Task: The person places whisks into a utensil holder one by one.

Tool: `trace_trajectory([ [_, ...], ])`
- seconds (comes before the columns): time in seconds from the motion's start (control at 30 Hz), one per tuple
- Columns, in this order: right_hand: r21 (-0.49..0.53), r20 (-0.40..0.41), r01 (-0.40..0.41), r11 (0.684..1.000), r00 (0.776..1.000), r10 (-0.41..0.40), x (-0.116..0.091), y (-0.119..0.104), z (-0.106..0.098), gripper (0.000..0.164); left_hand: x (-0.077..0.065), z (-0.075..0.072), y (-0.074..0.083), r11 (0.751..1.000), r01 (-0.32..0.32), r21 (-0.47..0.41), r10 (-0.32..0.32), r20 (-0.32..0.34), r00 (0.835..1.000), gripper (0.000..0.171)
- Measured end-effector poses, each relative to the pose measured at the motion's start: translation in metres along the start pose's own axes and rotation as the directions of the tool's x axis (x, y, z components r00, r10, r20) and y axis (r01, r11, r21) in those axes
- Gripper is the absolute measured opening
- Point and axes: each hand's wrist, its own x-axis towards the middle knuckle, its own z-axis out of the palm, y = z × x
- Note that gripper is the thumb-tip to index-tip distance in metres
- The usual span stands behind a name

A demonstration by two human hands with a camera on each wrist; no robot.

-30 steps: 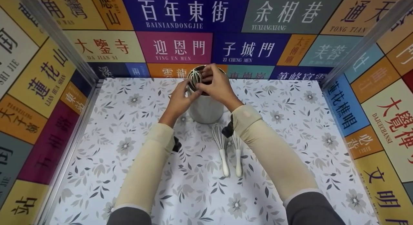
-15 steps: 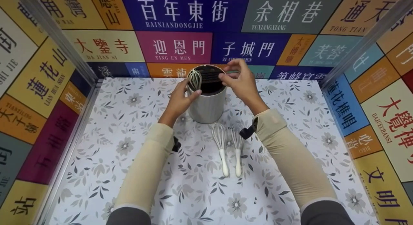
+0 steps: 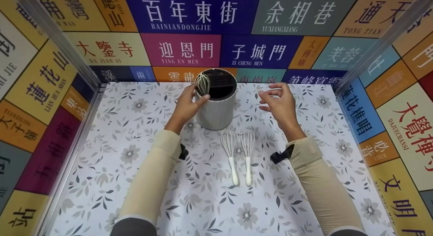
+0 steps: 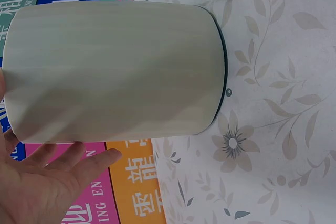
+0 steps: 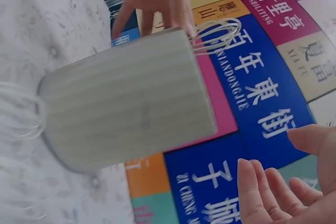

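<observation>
A pale grey cylindrical utensil holder (image 3: 216,112) with a dark inside stands upright near the table's back edge. Inside it, against the left rim, leans a whisk (image 3: 203,84); its wire head sticks out and its handle is hidden. My left hand (image 3: 185,104) holds the holder's upper left side, thumb at the front of the rim beside the whisk, fingers along the outer wall (image 4: 68,156). Right of the holder, my right hand (image 3: 280,102) hovers with relaxed fingers, holding nothing. Two white-handled whisks (image 3: 230,158) lie side by side in front of the holder.
The table (image 3: 162,195) bears a white cloth printed with grey leaves and flowers. Behind it rises a back wall (image 3: 189,12) of coloured panels with lettering. Similar side walls with clear edge strips bound the table left and right.
My right hand has drawn away from the holder's opening, moving right and toward me. The left hand stays at the rim. The whisk and the two on the table keep their places.
</observation>
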Motion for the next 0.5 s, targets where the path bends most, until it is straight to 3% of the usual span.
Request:
trace_trajectory([
  [0.2, -0.116, 0.056, -0.102, 0.988, 0.992, 0.109, -0.019, 0.039, -0.015, 0.055, -0.002, -0.002, 0.000, 1.000, 0.015, 0.026, -0.015, 0.009, 1.000, 0.079],
  [0.5, -0.229, 0.155, -0.232, 0.945, 0.950, 0.270, -0.044, 0.093, -0.023, 0.066, -0.002, -0.002, 0.001, 0.999, 0.019, 0.036, -0.019, 0.013, 1.000, 0.080],
])
